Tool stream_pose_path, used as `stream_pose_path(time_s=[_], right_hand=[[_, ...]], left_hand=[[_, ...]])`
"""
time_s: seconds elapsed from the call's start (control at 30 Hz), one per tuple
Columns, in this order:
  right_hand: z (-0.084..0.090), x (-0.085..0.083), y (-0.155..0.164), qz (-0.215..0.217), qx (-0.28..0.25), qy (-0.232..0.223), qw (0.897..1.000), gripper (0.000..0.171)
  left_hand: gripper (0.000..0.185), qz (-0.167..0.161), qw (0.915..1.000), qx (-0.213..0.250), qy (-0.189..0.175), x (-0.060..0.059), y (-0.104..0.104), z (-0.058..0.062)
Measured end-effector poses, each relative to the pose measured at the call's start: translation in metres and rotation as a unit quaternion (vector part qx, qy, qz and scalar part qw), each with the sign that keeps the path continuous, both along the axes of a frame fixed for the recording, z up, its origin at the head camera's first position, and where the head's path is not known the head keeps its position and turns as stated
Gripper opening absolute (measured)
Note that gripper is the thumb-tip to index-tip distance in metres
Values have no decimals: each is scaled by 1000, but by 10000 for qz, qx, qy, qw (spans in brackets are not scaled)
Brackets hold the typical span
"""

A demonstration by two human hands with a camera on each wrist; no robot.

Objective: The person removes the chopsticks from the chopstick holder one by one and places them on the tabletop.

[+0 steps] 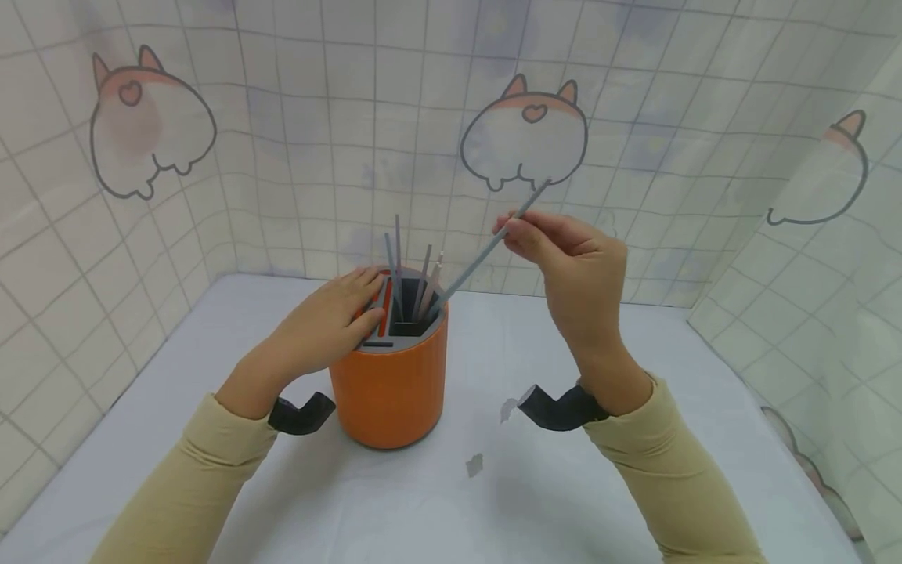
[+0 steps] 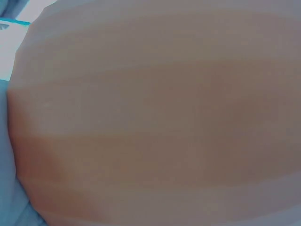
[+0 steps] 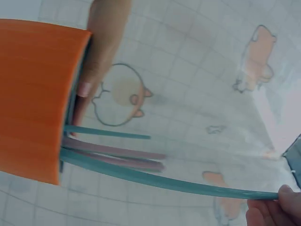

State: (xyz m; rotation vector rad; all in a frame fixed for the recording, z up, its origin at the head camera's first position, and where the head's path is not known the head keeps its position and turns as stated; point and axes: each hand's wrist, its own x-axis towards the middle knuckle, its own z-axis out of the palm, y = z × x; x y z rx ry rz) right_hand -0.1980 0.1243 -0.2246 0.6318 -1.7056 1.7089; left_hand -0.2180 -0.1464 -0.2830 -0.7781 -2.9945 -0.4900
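Head view: even, soft, bright light with faint shadows under the glossy orange cylindrical holder (image 1: 390,384); wide-angle bending curves the tiled wall at the frame edges. Left wrist view: wholly out of focus, a banded orange-grey blur. Right wrist view: sharp centre, mild washed-out haze at right.

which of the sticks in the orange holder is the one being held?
The long grey stick leaning out to the right: the right hand pinches its upper part, lower end inside the orange holder. The shorter sticks stand untouched.
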Motion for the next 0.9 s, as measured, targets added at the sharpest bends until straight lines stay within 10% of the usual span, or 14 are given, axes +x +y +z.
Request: stream_pose_path(time_s=[0.4,0.67,0.9], right_hand=[[22,12,35,102,-1525,308,9878,19],[-27,-25,59,62,-405,-1295,9907,17],[-77,-56,64,426,437,-3084,9493,30]], left_hand=[[59,60,9999,59,108,0,0,-3],[59,41,9999,83,129,-1,1,-3],[58,-14,9998,116,167,-1,0,-4]])
